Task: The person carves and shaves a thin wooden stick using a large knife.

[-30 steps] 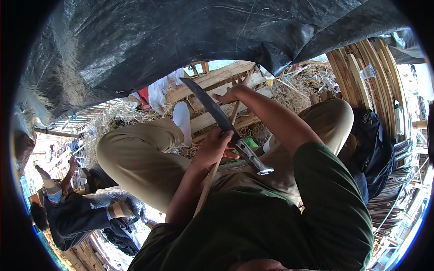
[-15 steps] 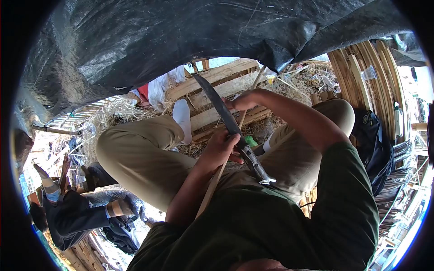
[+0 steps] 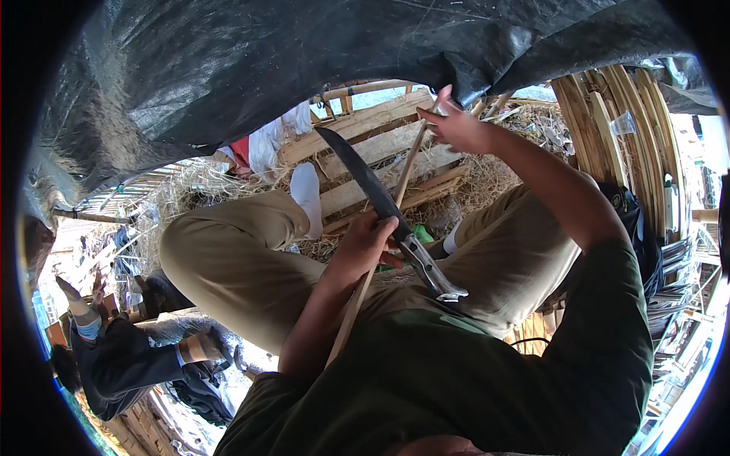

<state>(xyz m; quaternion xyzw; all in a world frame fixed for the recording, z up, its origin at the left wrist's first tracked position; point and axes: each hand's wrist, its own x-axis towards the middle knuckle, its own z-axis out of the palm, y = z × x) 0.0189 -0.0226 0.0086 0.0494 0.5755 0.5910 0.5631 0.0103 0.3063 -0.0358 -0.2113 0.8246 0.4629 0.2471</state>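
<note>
a cluttered work spot is roofed across the top by black plastic sheeting, with wooden slats and straw spread below it. upright wooden boards are stacked at the right side. at the lower left, another person in dark clothing is seen.

between the bent legs, which are covered by khaki trousers, a long knife is held by the left hand. that hand is clamped around it near where blade and handle meet; the blade is pointed up and to the left, and the handle is slanted down toward the lap. a narrow wood strip is passed under the knife and the left hand, its near end laid against the inside of the left forearm and the green shirt.

the right hand is stretched out to the strip's far end, its fingers spread apart and somewhat blurred; whether the strip is touched by them cannot be told. a white sock is worn on the left foot, set beside the slats.
</note>
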